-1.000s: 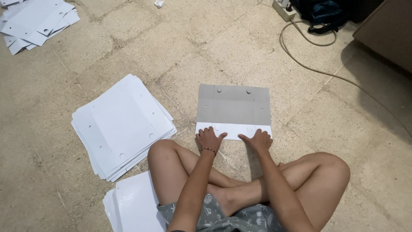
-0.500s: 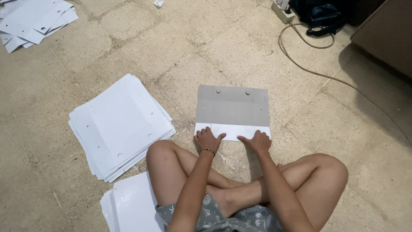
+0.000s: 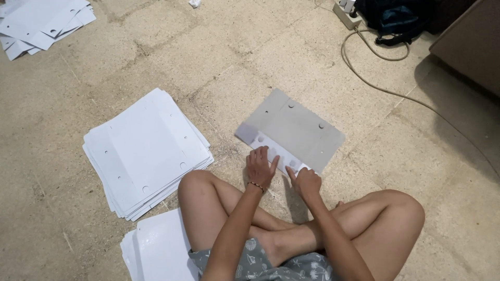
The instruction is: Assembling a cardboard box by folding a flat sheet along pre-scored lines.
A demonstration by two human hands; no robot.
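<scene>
Left hand [image 3: 260,167] flat, fingers spread, pressing on the folded white flap along the near edge of a grey card sheet [image 3: 294,127]. Right hand [image 3: 306,180] beside it on the same flap, index finger extended along the crease, other fingers curled. Sheet lies on the stone floor [image 3: 250,57], just ahead of the crossed legs, skewed to them. Step in hand, judged: creasing the flap down. Next move likely calls for firm, even pressure along the fold. Stack of white sheets [image 3: 146,151] lies left; a smaller pile [image 3: 156,250] sits by the left knee.
</scene>
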